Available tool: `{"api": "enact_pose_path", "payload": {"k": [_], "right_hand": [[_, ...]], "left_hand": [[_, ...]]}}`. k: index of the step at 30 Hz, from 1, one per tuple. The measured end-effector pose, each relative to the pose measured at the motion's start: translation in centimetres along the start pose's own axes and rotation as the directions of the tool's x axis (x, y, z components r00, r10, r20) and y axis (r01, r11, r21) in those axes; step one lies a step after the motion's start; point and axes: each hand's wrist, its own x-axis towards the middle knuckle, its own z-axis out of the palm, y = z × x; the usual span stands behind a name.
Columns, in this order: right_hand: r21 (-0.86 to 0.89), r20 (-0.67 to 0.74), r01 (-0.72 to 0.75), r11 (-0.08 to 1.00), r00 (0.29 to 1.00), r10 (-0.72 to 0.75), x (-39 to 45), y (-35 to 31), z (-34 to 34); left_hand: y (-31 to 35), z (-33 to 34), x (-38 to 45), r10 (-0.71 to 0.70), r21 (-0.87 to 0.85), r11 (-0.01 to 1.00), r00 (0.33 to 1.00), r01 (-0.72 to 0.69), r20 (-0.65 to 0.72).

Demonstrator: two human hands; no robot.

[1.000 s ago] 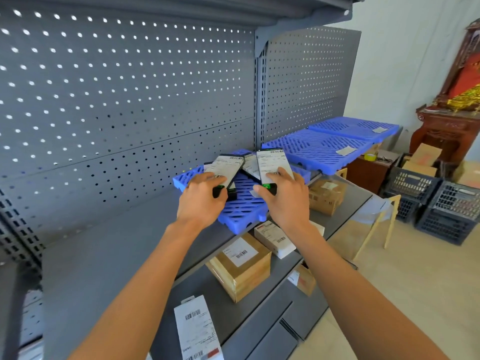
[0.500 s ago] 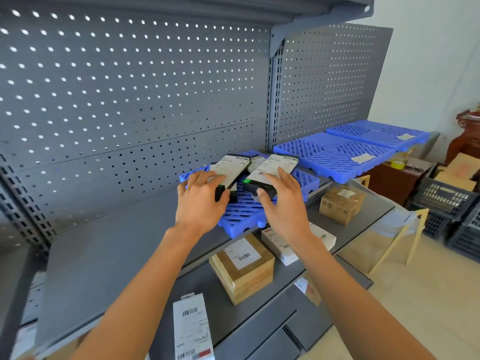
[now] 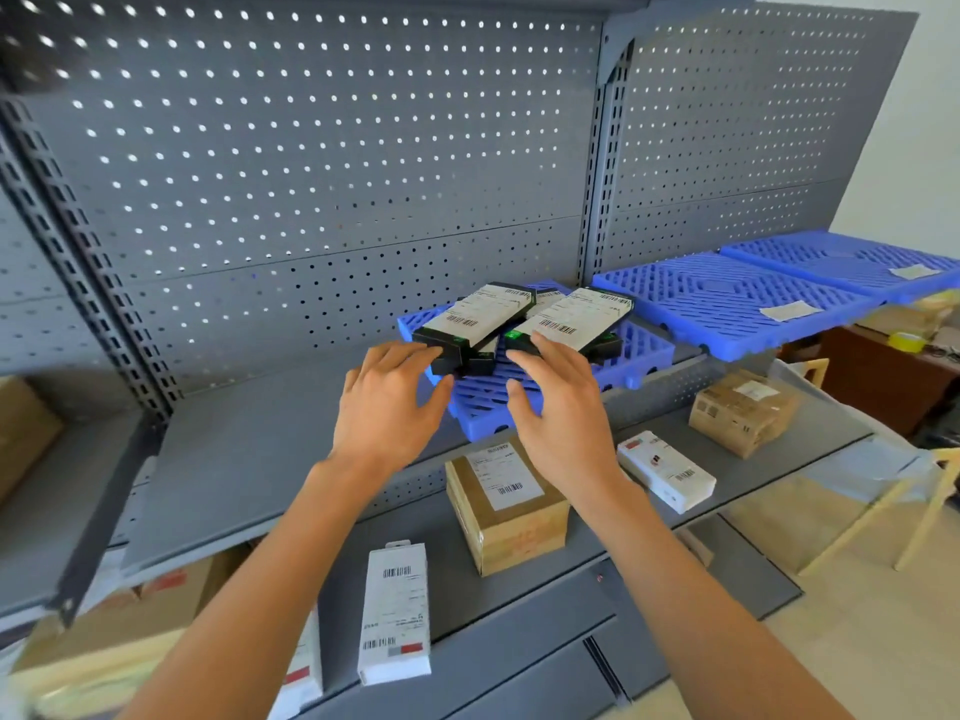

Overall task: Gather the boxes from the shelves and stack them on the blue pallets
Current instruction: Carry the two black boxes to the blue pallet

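Several flat black boxes with white labels lie piled on a blue pallet point(image 3: 644, 356) on the grey upper shelf. The left black box point(image 3: 475, 317) and the right black box point(image 3: 571, 319) top the pile. My left hand point(image 3: 387, 402) hovers just in front of the left box, fingers spread and relaxed. In front of the right box, my right hand point(image 3: 558, 402) is spread the same way, fingertips near the box's edge. Neither hand grips anything.
Two more blue pallets point(image 3: 727, 298) lie further right on the shelf. The lower shelf carries a brown carton point(image 3: 506, 506), a white box point(image 3: 665, 470), a second carton point(image 3: 743, 410) and an upright white box point(image 3: 396, 610). A wooden cabinet stands at the far right.
Both hands let go of the two black boxes and drew back a little toward me. The boxes now rest on the pile. The camera view swung left.
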Motion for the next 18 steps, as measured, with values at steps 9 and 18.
{"api": "enact_pose_path", "payload": {"k": [9, 18], "right_hand": [[0.102, 0.128, 0.067, 0.992, 0.989, -0.08, -0.9, -5.6, 3.1], [0.117, 0.398, 0.19, 0.975, 0.89, -0.221, -3.0, -16.6, 6.1]], "left_hand": [[-3.2, -4.8, -4.8, -0.14, 0.074, 0.987, 0.99, 0.14, -0.006], [-8.7, -13.0, -12.3, -0.278, 0.188, 0.942, 0.96, 0.279, -0.033]]}}
